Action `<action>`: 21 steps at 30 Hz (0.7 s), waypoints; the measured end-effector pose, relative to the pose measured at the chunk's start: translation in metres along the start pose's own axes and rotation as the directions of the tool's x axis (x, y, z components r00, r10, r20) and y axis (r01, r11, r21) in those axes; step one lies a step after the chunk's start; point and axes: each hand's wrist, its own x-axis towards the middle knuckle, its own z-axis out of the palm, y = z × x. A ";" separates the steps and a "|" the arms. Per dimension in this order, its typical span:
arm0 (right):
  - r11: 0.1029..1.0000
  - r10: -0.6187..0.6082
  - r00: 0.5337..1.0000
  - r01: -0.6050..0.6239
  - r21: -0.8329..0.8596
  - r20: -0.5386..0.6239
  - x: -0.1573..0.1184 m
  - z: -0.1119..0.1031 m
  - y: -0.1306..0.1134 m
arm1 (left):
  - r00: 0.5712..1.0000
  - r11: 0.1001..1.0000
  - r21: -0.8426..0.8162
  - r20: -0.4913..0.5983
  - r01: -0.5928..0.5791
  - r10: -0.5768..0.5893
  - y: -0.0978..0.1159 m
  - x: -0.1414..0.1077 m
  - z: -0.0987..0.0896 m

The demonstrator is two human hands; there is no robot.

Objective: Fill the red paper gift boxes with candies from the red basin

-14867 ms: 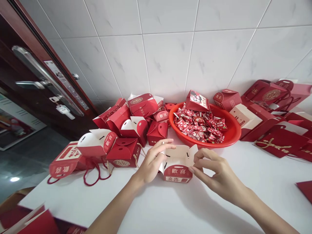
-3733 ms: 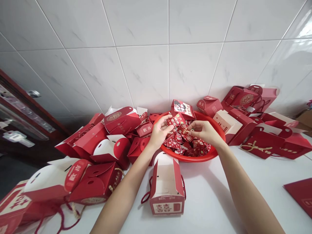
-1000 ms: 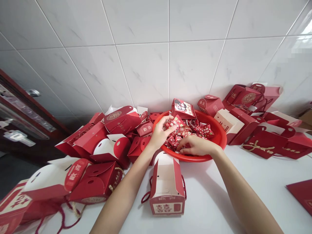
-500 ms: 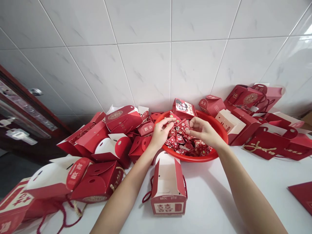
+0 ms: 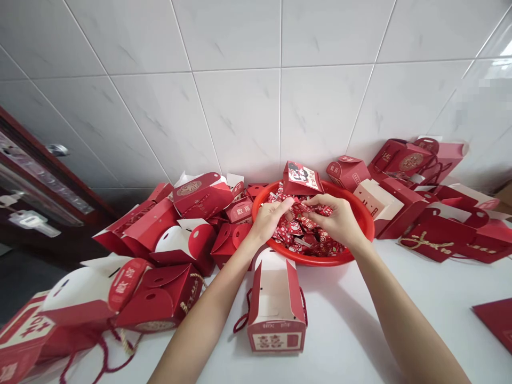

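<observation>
A round red plastic basin [image 5: 366, 216] holds many small candies [image 5: 314, 237] in red printed wrappers. Inside its left part, my left hand [image 5: 270, 221] is closed around wrapped candies, its thumb lying on top and its other fingers partly hidden. My right hand [image 5: 338, 218] reaches in from the right, with thumb and fingers closed on a red-wrapped candy among the pile. The two hands' fingertips are close together. In front of the basin stands an open red gift box [image 5: 276, 314] with a cream inside and dark red cord handles; its visible inside holds nothing.
A small picture-printed red box [image 5: 303, 178] rests at the basin's back rim. Several red gift boxes [image 5: 176, 245] crowd the left, and more boxes [image 5: 440, 229] stand at right. A red flat piece [image 5: 496, 320] lies at the right edge. Behind rises a tiled wall [image 5: 240, 117].
My right hand has moved slightly left and its fingers have closed on a candy. My left hand has shifted a little, its thumb now stretched toward the right hand.
</observation>
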 end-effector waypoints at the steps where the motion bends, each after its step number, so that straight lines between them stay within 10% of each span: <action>1: 0.997 -0.051 0.999 0.050 -0.064 -0.013 -0.001 0.001 0.000 | 1.000 1.000 -0.009 0.023 0.006 -0.006 0.000 0.000 0.000; 12: 0.905 -0.248 0.968 0.245 -0.348 0.035 -0.002 0.007 -0.007 | 0.995 0.980 -0.191 0.090 0.049 -0.032 0.002 0.002 -0.001; 17: 0.990 0.141 0.988 -0.140 -0.031 0.060 0.000 0.001 -0.009 | 0.999 0.980 -0.197 0.045 0.029 -0.021 -0.003 0.002 -0.002; 21: 0.802 0.492 0.855 -0.518 0.299 0.162 0.003 -0.001 -0.010 | 0.999 0.984 -0.180 0.051 0.015 -0.005 -0.005 0.002 -0.002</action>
